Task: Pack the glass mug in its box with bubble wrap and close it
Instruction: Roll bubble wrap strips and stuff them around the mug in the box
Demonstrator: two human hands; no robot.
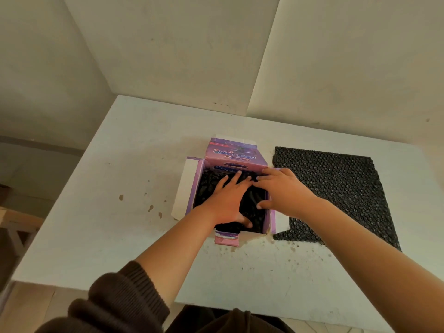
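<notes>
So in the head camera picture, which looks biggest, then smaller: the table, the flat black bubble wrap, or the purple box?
1. table
2. bubble wrap
3. box
The wrap and box look close in size, so that order is unsure.

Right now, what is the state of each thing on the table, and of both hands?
Box: open, all flaps unfolded.
Bubble wrap in box: black, fills the opening; mug not visible.
Spare bubble wrap sheet: lies flat on the table, right of the box.
Left hand: flat, pressing on the wrap.
Right hand: fingers spread, pressing on the wrap.
</notes>
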